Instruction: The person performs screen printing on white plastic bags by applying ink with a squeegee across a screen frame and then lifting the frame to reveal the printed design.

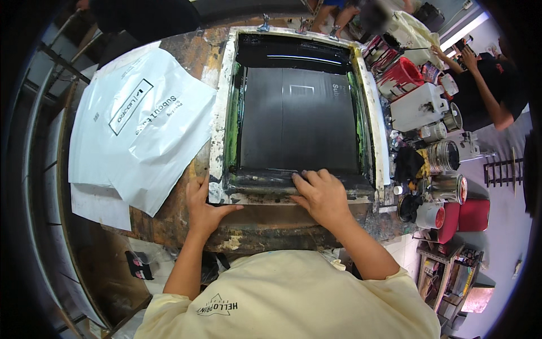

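Observation:
In front of me lies a silk-screen printing frame (217, 135) with pale, ink-stained rails. Its dark mesh (299, 124) shows a faint rectangular outline and lettering; glossy black ink (293, 52) lies across the far end. My left hand (204, 210) is at the frame's near left corner, fingers along the side and thumb stretched beside the front rail. Over the near rail my right hand (322, 198) bends its fingers onto the dark, inky near end, thumb against the rail. Printed white plastic bags (141, 130) lie in a pile left of the frame.
Metal clamps (264, 24) stand at the frame's far rail. Ink cans, a red bucket (400, 78) and a white jug (416, 107) crowd the right side. A co-worker (485, 85) is beyond them. Metal rails (34, 113) run along the left.

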Demonstrator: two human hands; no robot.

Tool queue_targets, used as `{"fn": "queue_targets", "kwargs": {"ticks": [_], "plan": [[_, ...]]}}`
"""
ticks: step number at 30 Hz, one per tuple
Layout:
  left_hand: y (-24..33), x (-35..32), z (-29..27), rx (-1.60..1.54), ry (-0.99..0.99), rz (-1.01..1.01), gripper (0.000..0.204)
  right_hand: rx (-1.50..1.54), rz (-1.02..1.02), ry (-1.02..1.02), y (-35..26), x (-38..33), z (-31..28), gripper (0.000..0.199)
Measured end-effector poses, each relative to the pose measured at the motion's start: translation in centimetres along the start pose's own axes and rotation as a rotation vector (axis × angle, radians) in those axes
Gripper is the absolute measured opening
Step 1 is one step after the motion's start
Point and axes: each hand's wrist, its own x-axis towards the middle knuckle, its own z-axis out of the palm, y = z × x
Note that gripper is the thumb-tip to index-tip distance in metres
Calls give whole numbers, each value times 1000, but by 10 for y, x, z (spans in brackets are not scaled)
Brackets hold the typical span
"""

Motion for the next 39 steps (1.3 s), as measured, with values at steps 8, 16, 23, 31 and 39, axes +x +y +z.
{"fn": "queue_targets", "kwargs": {"ticks": [8,16,23,31,39], "plan": [[8,1,-6,-3,-25,-34,124,-111,-89,180,102,138,24,40],[9,-2,-7,-67,43,-44,125,-157,-126,123,181,278,8,39],[6,-27,30,-658,239,-240,134,-90,-128,71,206,295,-27,45],[-11,-33,42,-519,264,-146,133,-161,-154,123,202,284,-2,43],[-8,-28,40,-515,253,-105,125,-146,-143,166,136,188,-2,35]]}}
